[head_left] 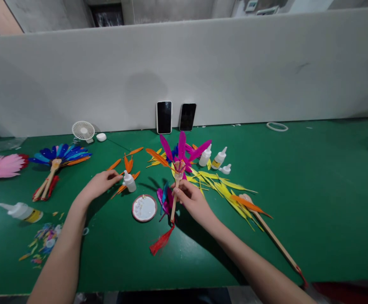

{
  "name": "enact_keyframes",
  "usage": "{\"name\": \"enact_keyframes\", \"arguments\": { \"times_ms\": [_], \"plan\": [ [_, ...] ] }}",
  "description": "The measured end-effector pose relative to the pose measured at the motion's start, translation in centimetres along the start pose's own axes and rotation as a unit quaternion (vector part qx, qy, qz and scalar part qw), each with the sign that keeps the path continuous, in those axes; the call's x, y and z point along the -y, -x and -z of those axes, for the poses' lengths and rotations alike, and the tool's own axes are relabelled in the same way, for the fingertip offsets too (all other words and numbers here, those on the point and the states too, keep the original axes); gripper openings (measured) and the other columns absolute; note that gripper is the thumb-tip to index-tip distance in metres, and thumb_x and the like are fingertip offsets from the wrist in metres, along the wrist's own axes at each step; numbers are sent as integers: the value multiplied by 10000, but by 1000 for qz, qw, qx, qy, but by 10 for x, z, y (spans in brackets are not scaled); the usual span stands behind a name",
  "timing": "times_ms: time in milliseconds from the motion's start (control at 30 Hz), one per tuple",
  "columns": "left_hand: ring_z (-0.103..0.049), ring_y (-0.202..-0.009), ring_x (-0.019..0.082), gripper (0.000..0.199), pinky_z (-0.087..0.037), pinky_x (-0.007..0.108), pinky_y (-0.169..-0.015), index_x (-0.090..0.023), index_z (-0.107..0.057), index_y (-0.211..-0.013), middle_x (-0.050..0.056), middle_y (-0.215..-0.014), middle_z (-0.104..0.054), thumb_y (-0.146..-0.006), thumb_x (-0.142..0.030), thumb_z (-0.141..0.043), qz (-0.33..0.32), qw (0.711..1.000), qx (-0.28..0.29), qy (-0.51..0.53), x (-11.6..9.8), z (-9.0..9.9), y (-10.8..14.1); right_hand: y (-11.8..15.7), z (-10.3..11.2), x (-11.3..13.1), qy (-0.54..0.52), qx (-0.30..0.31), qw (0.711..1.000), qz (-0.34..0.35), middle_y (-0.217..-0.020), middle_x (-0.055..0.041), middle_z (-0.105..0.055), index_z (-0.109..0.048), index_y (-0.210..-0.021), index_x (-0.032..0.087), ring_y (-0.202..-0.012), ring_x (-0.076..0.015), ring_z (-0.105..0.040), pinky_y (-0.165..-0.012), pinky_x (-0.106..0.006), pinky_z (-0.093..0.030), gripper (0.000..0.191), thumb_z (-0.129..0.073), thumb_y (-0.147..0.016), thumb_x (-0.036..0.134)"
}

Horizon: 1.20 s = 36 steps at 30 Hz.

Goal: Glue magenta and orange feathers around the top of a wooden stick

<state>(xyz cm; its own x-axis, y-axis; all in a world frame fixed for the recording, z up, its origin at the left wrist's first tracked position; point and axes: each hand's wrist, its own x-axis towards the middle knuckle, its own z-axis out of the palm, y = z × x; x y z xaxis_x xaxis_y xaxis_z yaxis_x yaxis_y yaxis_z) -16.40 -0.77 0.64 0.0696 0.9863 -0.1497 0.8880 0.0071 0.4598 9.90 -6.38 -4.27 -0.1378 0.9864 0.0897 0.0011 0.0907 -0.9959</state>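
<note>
My right hand [190,198] grips the wooden handle [175,202] of a small fan. Magenta feathers [181,145] and an orange feather [157,157] spread from its top, and a red tassel [161,241] hangs from its lower end. My left hand [103,184] is beside a small white bottle [129,181], thumb and forefinger apart, holding nothing that I can see. Orange feathers [128,164] lie just beyond that bottle. Between the hands is a round white dish [144,208] with small beads.
Two phones [164,117] lean on the grey partition [234,76]. Glue bottles [219,158] and yellow feathers [224,192] lie right of centre, near another wooden handle [279,242]. Leftward are a blue feather fan [61,154], a glue bottle [22,212] and feather scraps [42,242].
</note>
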Motion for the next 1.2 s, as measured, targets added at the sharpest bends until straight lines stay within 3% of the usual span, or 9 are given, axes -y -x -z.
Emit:
{"name": "enact_keyframes", "arguments": {
  "times_ms": [100,233,367,533,733,1033,1200],
  "plan": [
    [-517,-541,176,247,-323,254,-496,-214,-532,-652,8,-583,-571,-671,-445,-445,35,997,-36,-53,6,1,-1,0,0,0,0,-2,1000,6,-586,35,-470,-501,-755,201,-525,-125,-462,-497,-261,-366,187,-488,-727,385],
    [-523,-542,185,69,-317,258,-492,-225,-465,-563,11,-574,-572,-580,-280,-503,43,993,-14,-108,16,-2,-4,0,0,-1,8,0,1000,12,-576,34,-470,-506,-750,207,-533,-129,-471,-493,-259,-366,177,-494,-733,383],
    [-512,-536,191,99,-298,264,-487,-227,-421,-495,22,-542,-558,-579,-241,-471,52,990,-30,-126,17,-4,-6,0,0,-2,4,-2,1000,10,-578,32,-472,-505,-746,206,-530,-130,-472,-494,-260,-372,185,-499,-727,391],
    [-514,-523,169,132,-353,258,-508,-219,-465,-568,-8,-521,-548,-600,-346,-481,63,996,-62,32,15,1,-8,0,1,-1,7,-2,1000,8,-577,34,-470,-508,-750,210,-526,-130,-475,-496,-262,-379,196,-499,-725,404],
    [-541,-499,138,211,-421,265,-533,-201,-438,-561,-36,-470,-537,-542,-363,-571,76,972,4,224,12,3,-8,0,0,-1,0,-3,1000,5,-587,33,-473,-504,-749,208,-528,-129,-472,-503,-266,-381,201,-501,-720,407],
    [-541,-468,116,210,-431,259,-508,-183,-469,-695,-41,-529,-551,-515,-251,-554,94,952,-8,291,10,2,-5,0,0,0,4,1,1000,5,-574,33,-472,-510,-751,209,-527,-133,-471,-503,-266,-378,210,-508,-725,417],
    [-607,-552,156,343,-455,287,-542,-187,-455,-863,-27,-605,-577,-555,-276,-575,77,945,-19,318,9,1,-4,0,0,0,1,-2,1000,7,-585,31,-475,-505,-747,212,-535,-134,-473,-498,-263,-372,185,-501,-724,395]
  ]
}}
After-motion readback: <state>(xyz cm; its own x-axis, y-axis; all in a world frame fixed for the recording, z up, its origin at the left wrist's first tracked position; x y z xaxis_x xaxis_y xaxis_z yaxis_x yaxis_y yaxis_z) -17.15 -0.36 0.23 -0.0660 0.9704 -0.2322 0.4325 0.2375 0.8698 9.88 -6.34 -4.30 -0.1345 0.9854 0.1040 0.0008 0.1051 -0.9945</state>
